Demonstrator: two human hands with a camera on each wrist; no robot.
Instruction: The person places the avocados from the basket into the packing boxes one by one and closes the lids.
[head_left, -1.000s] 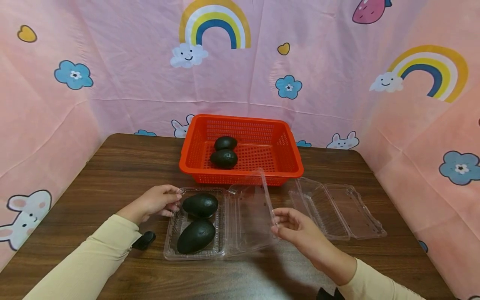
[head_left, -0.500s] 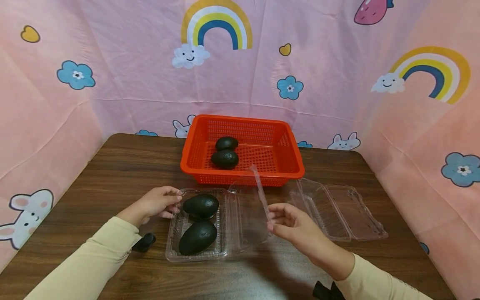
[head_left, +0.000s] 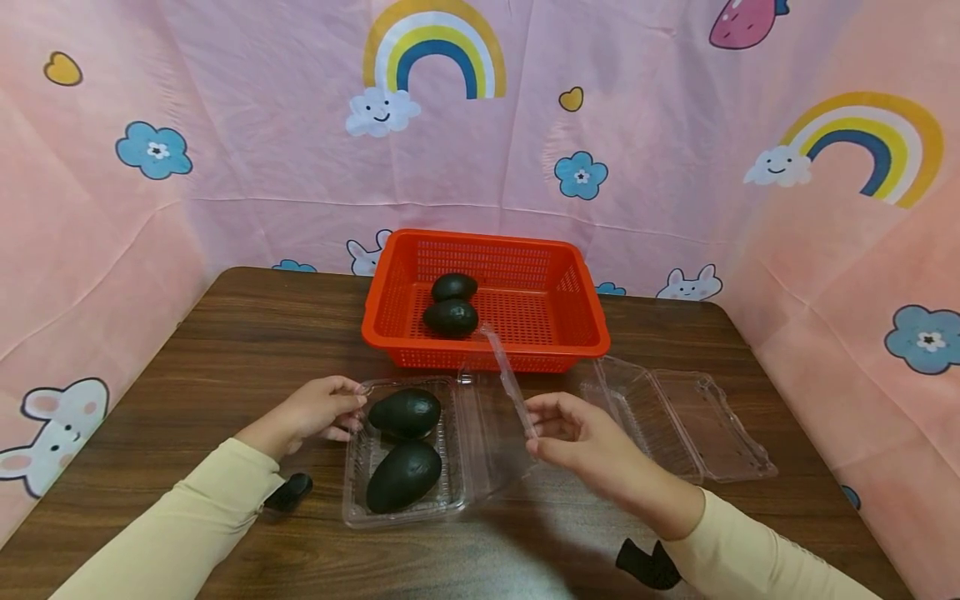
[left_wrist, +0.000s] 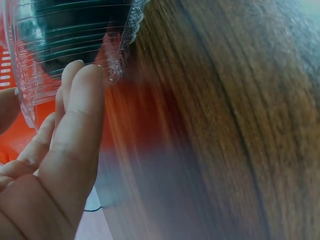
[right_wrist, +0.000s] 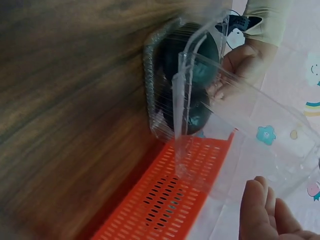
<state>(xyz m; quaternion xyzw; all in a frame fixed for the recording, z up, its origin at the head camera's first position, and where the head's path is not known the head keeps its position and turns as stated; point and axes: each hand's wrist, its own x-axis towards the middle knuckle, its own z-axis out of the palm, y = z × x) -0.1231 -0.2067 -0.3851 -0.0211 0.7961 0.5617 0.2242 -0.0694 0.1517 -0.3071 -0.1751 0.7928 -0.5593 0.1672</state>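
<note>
A clear plastic clamshell container (head_left: 356, 510) stands on the table with two dark green avocados (head_left: 405, 477) in its base. At its left rim my left hand (head_left: 318, 414) grips the edge, the thumb on one side and the fingers on the other, as the left wrist view shows. My right hand (head_left: 592, 437) pinches the free edge of the container's lid (head_left: 498, 433), which is raised steeply and tilted on its hinge. In the right wrist view the lid (right_wrist: 260, 120) stands up from the base, and the fingers (right_wrist: 257, 207) are close to its edge.
Behind the container stands a red plastic basket (head_left: 592, 333) with two more avocados (head_left: 452, 318) inside. A second clear clamshell container (head_left: 712, 425) lies open to the right. Patterned pink cloth (head_left: 652, 167) hangs around the wooden table (head_left: 247, 333).
My right hand has moved left and slightly up, swinging the lid higher on its hinge. The container has slid a little to the right, with my left hand still at its rim.
</note>
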